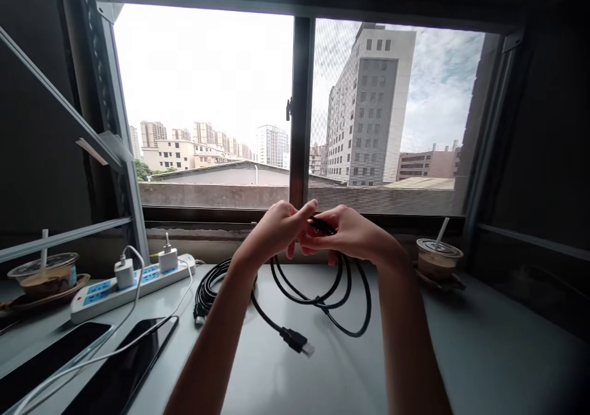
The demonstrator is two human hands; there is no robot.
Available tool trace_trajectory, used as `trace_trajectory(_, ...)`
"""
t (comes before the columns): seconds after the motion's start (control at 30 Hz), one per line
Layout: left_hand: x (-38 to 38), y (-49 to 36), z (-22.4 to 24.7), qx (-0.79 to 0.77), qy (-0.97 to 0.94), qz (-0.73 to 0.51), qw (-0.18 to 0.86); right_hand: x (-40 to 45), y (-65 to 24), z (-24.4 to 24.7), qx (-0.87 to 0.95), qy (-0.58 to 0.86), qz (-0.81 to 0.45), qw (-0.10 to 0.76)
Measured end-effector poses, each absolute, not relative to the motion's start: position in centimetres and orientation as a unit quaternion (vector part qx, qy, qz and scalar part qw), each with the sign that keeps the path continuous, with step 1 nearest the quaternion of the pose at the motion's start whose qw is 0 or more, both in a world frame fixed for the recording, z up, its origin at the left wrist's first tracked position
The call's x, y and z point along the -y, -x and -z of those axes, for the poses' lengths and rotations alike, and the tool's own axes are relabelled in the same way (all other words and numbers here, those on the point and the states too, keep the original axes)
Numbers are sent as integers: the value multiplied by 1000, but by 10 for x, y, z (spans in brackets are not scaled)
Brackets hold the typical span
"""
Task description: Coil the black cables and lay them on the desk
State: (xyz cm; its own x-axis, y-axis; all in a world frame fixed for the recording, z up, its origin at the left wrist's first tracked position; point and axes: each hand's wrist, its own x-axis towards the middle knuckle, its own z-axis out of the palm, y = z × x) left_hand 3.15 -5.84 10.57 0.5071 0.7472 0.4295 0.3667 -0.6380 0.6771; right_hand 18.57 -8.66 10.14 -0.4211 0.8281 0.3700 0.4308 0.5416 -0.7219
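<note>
Holding black cable in hanging loops, two bare hands, right of the coil.
Item: slim round black cable (pixel 322 225), raised above the pale smooth counter (pixel 341 378), just right of the black coiled cable bundle (pixel 205 286); loops uneven, crossing low. Right hand (pixel 357 233): fingers pinched narrow on the cable. Left hand (pixel 276 227): fingers drawn in close to the same stretch; whether they grip it cannot be told. Black moulded connector with pale tip (pixel 293 340): dangling, right of the bundle. Handling notes: light pinch where strands meet; loops best matched in size, laid side by side, with no tight bends; connector best left free to turn, so that twist runs out.
</note>
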Motion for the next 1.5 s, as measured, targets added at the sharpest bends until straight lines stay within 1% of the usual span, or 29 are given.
trace_trajectory(0.07, 59, -28, -108, -307, -827, -384, 274, 90, -193, -104, 791, 405, -264, 375)
trace_trajectory(0.13, 61, -24, -111, -299, -805, -435, 271, 93, -199, -106, 768, 441, -242, 397)
trace_trajectory(0.23, 66, -19, -115, -313, -747, -537, 238, 98, -204, -107, 729, 478, -212, 441)
trace_trajectory(0.3, 67, -16, -116, -329, -722, -574, 201, 99, -204, -107, 717, 478, -191, 470)
trace_trajectory(0.37, 67, -14, -117, -341, -727, -572, 167, 99, -202, -107, 709, 473, -164, 497)
trace_trajectory(0.43, 64, -14, -117, -343, -750, -542, 160, 96, -200, -106, 699, 476, -133, 518)
trace_trajectory(0.57, 53, -21, -111, -320, -797, -470, 205, 87, -196, -103, 687, 494, -73, 528)
trace_trajectory(0.7, 44, -28, -104, -297, -820, -430, 234, 84, -190, -103, 670, 519, -22, 530)
trace_trajectory(0.87, 44, -28, -103, -255, -845, -398, 251, 96, -186, -104, 681, 500, -8, 534)
trace_trajectory(0.97, 42, -25, -105, -278, -842, -391, 246, 107, -186, -107, 682, 474, -7, 557)
trace_trajectory(1.13, 31, -23, -103, -322, -816, -423, 229, 122, -182, -115, 652, 447, -17, 612)
trace_trajectory(1.23, 23, -27, -100, -326, -783, -480, 222, 121, -178, -118, 622, 431, -18, 654)
trace_trajectory(1.3, 18, -30, -97, -318, -758, -517, 238, 114, -178, -118, 614, 419, -24, 668)
trace_trajectory(1.4, 11, -31, -93, -334, -698, -557, 302, 96, -185, -114, 631, 414, -58, 653)
trace_trajectory(1.5, 7, -30, -91, -354, -632, -587, 361, 86, -193, -109, 624, 467, -53, 624)
